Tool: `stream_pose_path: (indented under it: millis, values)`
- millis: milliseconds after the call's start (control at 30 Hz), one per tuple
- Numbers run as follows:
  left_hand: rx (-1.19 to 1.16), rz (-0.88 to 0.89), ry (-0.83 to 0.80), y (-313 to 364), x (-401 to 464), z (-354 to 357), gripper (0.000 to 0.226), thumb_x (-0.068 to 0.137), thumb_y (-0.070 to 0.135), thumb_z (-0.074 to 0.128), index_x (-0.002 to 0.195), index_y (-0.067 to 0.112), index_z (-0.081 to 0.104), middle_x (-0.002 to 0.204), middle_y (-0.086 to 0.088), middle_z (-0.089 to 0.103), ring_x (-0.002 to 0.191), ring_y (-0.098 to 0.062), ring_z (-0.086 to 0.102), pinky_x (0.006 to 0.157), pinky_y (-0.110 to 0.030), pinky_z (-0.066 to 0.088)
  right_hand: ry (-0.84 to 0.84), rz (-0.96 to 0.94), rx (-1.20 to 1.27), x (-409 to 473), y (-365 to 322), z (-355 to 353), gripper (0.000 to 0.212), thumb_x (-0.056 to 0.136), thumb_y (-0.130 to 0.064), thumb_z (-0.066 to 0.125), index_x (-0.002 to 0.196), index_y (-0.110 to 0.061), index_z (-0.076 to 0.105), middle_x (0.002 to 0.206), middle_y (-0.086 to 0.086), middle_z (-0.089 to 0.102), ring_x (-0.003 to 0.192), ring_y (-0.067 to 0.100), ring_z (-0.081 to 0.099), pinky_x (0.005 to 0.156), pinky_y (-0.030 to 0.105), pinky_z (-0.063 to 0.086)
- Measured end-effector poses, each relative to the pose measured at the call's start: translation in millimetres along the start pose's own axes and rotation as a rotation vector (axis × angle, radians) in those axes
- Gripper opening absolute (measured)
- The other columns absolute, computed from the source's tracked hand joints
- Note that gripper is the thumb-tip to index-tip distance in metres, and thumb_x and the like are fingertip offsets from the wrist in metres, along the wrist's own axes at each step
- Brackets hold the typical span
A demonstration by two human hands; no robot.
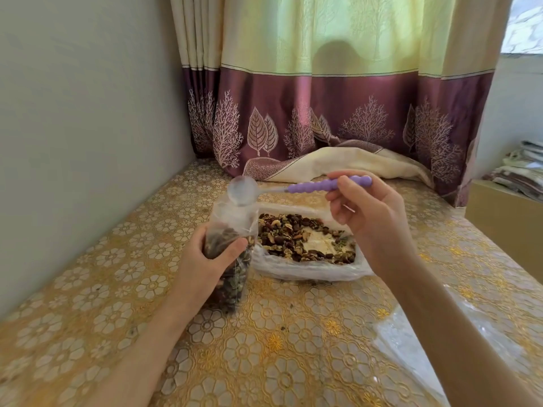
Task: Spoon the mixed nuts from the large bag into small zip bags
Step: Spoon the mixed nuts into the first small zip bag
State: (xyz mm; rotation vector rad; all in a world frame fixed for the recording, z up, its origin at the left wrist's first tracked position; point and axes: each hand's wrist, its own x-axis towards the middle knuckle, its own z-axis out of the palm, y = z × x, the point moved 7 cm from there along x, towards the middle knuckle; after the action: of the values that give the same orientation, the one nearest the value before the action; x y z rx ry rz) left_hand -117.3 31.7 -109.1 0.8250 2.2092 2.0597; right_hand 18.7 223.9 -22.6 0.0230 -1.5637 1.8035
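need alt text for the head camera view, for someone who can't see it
A person's right hand holds a purple-handled spoon tipped over the open top of a small zip bag of mixed nuts, which the left hand grips upright. Beside it, a large bag of nuts lies open on a gold floral tablecloth, with a purple and green curtain behind.

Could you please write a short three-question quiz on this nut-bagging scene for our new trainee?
1. True or false: the spoon bowl is full of nuts.
2. Which hand grips the small zip bag? A) left B) right
3. What lies to the right of the small bag?

Key:
1. False; the bowl looks empty above the bag's mouth.
2. A; the left hand grips it, the right hand holds the spoon.
3. The large bag of mixed nuts.
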Motion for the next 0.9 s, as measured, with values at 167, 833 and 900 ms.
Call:
stream_pose_path:
  millis: [167, 833, 900]
  values:
    - [-0.025, -0.03, 0.126, 1.2, -0.1, -8.5, 0.036, 0.06, 0.053, 0.068, 0.09, 0.041, 0.051, 0.094, 0.015, 0.059, 0.086, 0.0, 0.055, 0.049, -0.01, 0.046, 0.258, 0.047, 0.039, 6.1, 16.9, -42.3, 0.016, 0.091, -0.008, 0.057, 0.08, -0.006, 0.067, 0.065, 0.001, 0.062, 0.059, 0.008, 0.051, 0.052, 0.016, 0.041]
    - [0.048, -0.141, -0.149, -9.6, 13.0, -12.7, 0.074, 0.055, 0.023, 0.075, 0.123, 0.035, 0.05, 0.103, 0.014, 0.06, 0.095, -0.003, 0.056, 0.074, -0.025, 0.048, 0.348, 0.286, -0.363, 5.5, 53.3, -81.6, 0.024, 0.093, -0.005, 0.053, 0.07, -0.004, 0.063, 0.05, -0.004, 0.065, 0.053, 0.01, 0.045, 0.043, 0.013, 0.038]
    - [0.031, -0.119, -0.115, -6.3, 11.3, -9.3, 0.064, 0.055, 0.022, 0.075, 0.114, 0.039, 0.057, 0.1, 0.018, 0.059, 0.091, 0.001, 0.054, 0.067, -0.02, 0.049, 0.297, 0.347, -0.293, 4.4, 61.4, -75.0, 0.024, 0.092, -0.003, 0.052, 0.07, -0.003, 0.062, 0.066, 0.008, 0.072, 0.054, 0.01, 0.047, 0.046, 0.016, 0.039]
